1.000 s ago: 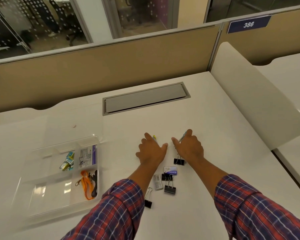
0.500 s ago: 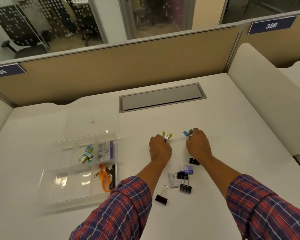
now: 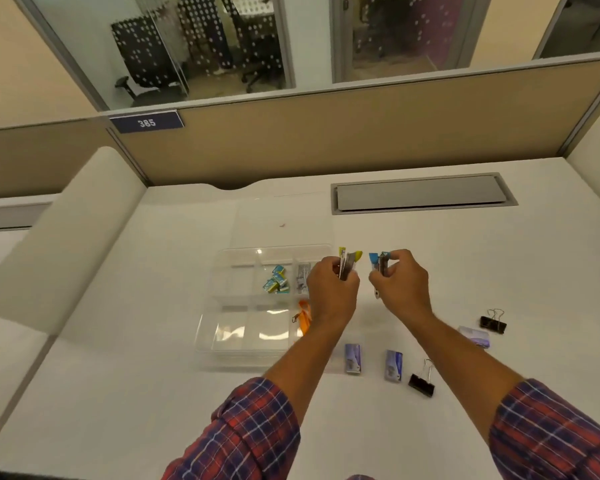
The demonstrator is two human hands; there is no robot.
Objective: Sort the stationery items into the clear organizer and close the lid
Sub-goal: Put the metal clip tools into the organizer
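The clear organizer (image 3: 208,327) lies open on the white desk, its lid (image 3: 278,220) flat behind it. Its compartments hold small teal boxes (image 3: 275,280), a printed packet (image 3: 302,277) and an orange lanyard (image 3: 303,315). My left hand (image 3: 331,292) is raised over the organizer's right edge, shut on a small yellow stapler (image 3: 349,263). Just to its right, my right hand (image 3: 400,284) is shut on a small blue stapler (image 3: 378,263). Two small silver-blue boxes (image 3: 353,358) (image 3: 394,365), another packet (image 3: 475,336) and two black binder clips (image 3: 421,382) (image 3: 493,322) lie on the desk.
A grey cable hatch (image 3: 423,194) is set into the desk behind my hands. A tan partition (image 3: 326,133) runs along the back. White curved dividers stand at the left (image 3: 66,230) and far right.
Both hands closed on the small staplers and lifted them off the desk. My view swung left, so the organizer now sits under my left hand.
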